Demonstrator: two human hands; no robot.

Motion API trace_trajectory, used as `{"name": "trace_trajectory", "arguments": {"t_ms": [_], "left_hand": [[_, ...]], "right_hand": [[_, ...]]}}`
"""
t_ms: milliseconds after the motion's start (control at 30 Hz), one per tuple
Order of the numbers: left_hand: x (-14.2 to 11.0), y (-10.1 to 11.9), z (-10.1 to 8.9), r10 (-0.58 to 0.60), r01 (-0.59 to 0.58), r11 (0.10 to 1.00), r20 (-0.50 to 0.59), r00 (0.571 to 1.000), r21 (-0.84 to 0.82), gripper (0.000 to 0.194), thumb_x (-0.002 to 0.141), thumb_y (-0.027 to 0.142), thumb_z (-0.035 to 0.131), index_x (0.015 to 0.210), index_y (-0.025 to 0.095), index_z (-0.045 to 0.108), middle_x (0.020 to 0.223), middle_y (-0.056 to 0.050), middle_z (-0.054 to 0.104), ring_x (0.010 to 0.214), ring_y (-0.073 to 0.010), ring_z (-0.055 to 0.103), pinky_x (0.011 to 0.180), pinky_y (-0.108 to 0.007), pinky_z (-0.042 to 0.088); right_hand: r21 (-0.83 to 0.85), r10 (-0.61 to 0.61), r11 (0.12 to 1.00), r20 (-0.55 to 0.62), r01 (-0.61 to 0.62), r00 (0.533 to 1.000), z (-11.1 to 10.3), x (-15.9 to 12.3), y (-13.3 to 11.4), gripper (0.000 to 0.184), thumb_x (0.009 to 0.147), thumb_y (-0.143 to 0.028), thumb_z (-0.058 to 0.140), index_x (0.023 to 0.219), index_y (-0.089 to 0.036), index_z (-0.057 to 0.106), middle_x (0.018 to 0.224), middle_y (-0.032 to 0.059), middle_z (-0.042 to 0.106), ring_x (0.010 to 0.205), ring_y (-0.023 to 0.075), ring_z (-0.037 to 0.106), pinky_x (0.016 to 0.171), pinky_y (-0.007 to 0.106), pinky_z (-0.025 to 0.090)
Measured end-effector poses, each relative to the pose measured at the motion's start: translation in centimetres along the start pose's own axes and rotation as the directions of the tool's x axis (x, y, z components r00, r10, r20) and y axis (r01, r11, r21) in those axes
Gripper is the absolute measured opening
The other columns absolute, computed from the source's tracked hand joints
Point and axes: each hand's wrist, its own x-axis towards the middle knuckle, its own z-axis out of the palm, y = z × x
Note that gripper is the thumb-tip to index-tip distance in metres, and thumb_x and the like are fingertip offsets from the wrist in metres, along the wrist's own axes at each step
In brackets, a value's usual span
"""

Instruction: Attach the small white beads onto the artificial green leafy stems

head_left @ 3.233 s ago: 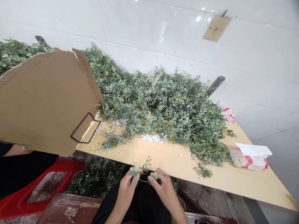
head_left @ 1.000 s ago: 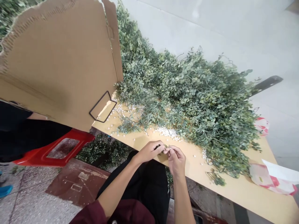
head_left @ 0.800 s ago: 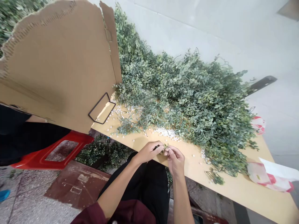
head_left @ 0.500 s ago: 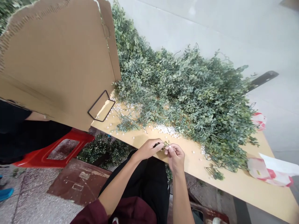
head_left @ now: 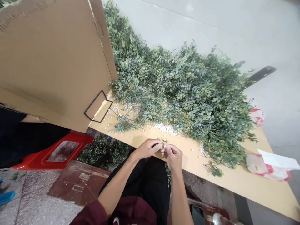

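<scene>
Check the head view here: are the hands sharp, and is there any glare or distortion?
Head view: the left hand and right hand look fairly sharp, but the sprig is too small for fine detail; the wide lens tilts the table edge and enlarges the cardboard sheet; the white wall shows no harsh glare.

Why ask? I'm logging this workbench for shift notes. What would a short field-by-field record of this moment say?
Left hand: pinching a small green sprig
Right hand: fingers at the same sprig
Work surface: light wooden tabletop
Main pile: heap of leafy green stems
Loose items: small white beads among the stems
Table's far right: red-and-white plastic bag
Left side: large cardboard sheet
Below left: red plastic stool
</scene>
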Motion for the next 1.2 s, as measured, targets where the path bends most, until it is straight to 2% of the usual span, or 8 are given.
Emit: {"name": "trace_trajectory", "arguments": {"t_ms": [367, 700, 1200], "left_hand": [[-0.06, -0.48, -0.16, 0.023, -0.022, 0.999, 0.031, 0.999, -0.024, 0.040, 0.096, 0.043, 0.044, 0.080, 0.012, 0.064, 0.079, -0.005, 0.064, 0.075, -0.0149, 0.060, 0.073, -0.021, 0.044], [-0.09, -0.77, -0.21, -0.016, 0.016, 0.999, 0.016, 1.000, 0.052, 0.037, 0.094, 0.041, 0.045, 0.077, 0.012, 0.060, 0.070, -0.001, 0.053, 0.067, -0.0123, 0.048, 0.065, -0.020, 0.039], [0.14, -0.29, -0.36, -0.006, 0.002, 0.998, 0.051, 0.999, 0.070, 0.033, 0.095, 0.035, 0.045, 0.080, 0.013, 0.064, 0.080, -0.004, 0.065, 0.073, -0.0139, 0.057, 0.073, -0.021, 0.042]], "right_hand": [[-0.049, 0.023, 0.999, 0.028, -0.022, 0.999, -0.17, 0.20, -0.16, 0.013, 0.078, -0.032, 0.072, 0.081, -0.019, 0.073, 0.065, 0.0020, 0.067, 0.055, 0.0147, 0.058, 0.054, 0.028, 0.049], [0.025, 0.025, 0.999, 0.073, -0.027, 0.997, 0.03, 0.31, -0.91, 0.020, 0.083, -0.034, 0.069, 0.072, -0.018, 0.065, 0.058, -0.0016, 0.057, 0.053, 0.0118, 0.048, 0.053, 0.025, 0.038], [-0.062, 0.039, 0.997, 0.046, -0.036, 0.998, -0.08, 0.39, -0.55, 0.023, 0.083, -0.039, 0.068, 0.073, -0.019, 0.065, 0.059, -0.0008, 0.058, 0.054, 0.0131, 0.050, 0.055, 0.026, 0.041]]}}
